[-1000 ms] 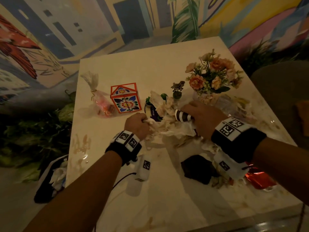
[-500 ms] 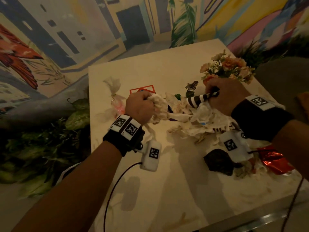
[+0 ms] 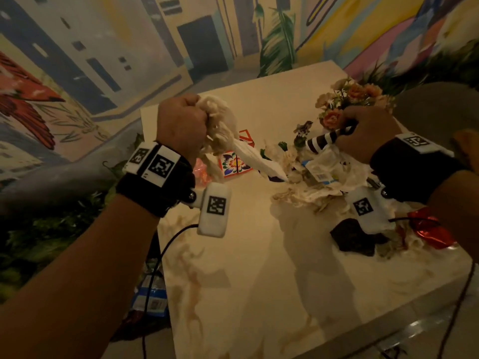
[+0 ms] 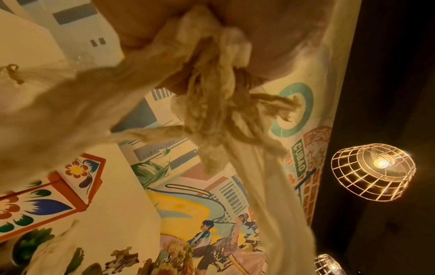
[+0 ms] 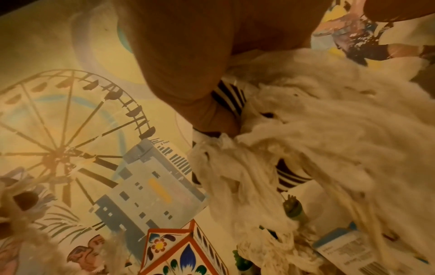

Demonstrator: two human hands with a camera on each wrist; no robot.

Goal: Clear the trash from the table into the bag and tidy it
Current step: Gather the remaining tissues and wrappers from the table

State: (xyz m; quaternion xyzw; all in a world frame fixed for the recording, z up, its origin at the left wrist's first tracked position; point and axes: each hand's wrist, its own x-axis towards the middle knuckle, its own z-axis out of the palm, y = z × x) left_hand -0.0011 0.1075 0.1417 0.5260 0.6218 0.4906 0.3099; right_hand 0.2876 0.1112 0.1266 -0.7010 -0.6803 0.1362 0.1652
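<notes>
Dim warm light; head view and both wrist views used.

Left hand (image 3: pixel 181 123): fist closed tight around a wad of crumpled tissue (image 3: pixel 220 125), held raised above the table (image 3: pixel 259 294). Loose twisted ends of the wad hang down below the fist, one long flat piece trailing toward the right hand. The left wrist view confirms fingers wrapped round the bunched paper, strands dangling past them.

Right hand (image 3: pixel 363 130): fingers curled round a black-and-white striped paper tube (image 3: pixel 324 141), which sticks out toward the left hand. Bunched under the same hand is more white paper (image 3: pixel 329 174), including a piece with a blue edge and a barcode; the right wrist view shows this paper pressed against the palm together with the striped tube. Whether all of it is off the table cannot be told.

Between the two hands, lower down: a small painted box (image 3: pixel 233 164) with a flower pattern and orange edges, partly hidden behind the hanging tissue. Beyond the right hand: a bunch of flowers (image 3: pixel 355 94). Under and nearer than the right wrist: a dark crumpled scrap (image 3: pixel 355 237) and a red shiny wrapper (image 3: pixel 430 231), both lying on the table. Below the left forearm, off the table edge, a bag (image 3: pixel 150 296) with blue items showing in it.
</notes>
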